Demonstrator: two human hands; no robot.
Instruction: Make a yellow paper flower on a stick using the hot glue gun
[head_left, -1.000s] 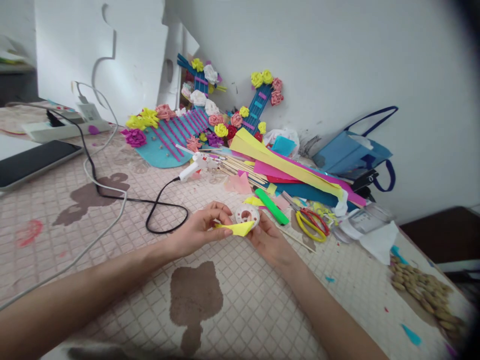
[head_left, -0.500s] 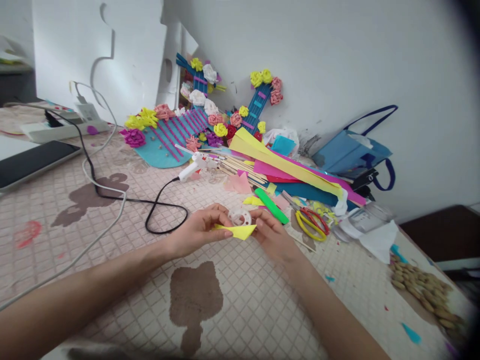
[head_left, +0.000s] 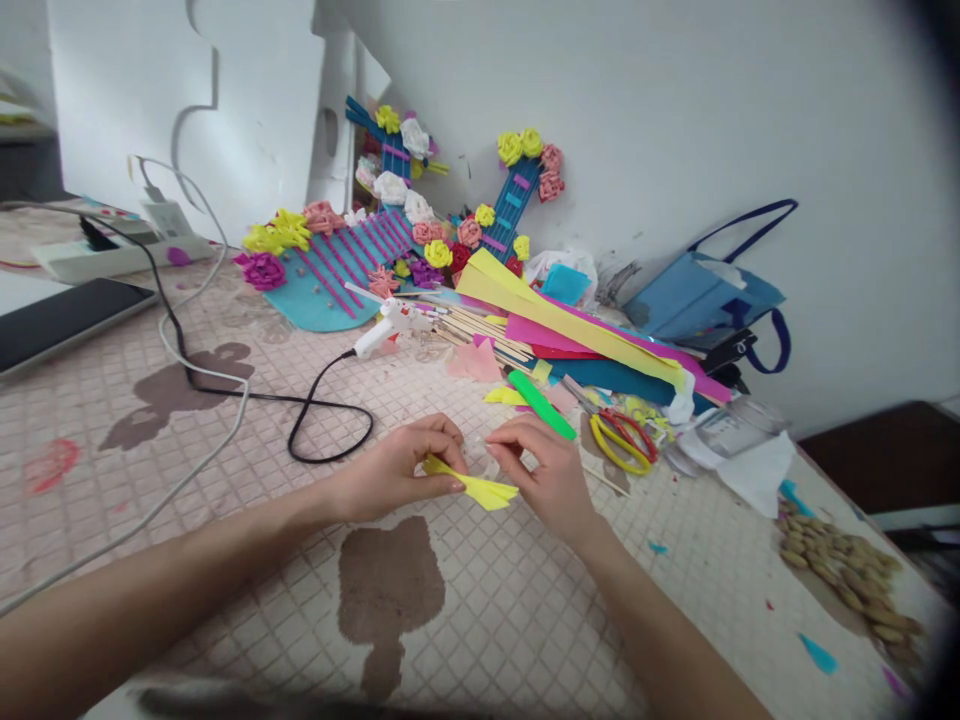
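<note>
My left hand (head_left: 401, 468) is closed, pinching a yellow paper piece (head_left: 489, 492) between thumb and fingers. The paper fans out in pleats toward the right. Just right of it, my right hand (head_left: 551, 475) is raised, thumb and forefinger brought together in a pinch. Whatever these fingertips hold is too small to make out. Between the two hands a clear, roundish thing shows faintly, mostly blurred. Behind my right hand lies a bright green utility knife (head_left: 541, 404), with yellow-handled scissors (head_left: 619, 447) to its right.
A white glue gun (head_left: 375, 335) trails a looped black cord (head_left: 330, 460). Paper-flower decorations (head_left: 330, 290) stand at the back left. Folded coloured paper sheets (head_left: 570, 325) and thin sticks lie behind the hands. Unshelled peanuts (head_left: 840, 560) are at the right edge, a phone-like slab (head_left: 67, 325) at left.
My right hand has come up and away from the yellow paper. The clear ring-shaped roll seen between my hands is now mostly hidden. The paper has tilted and spread its pleats.
</note>
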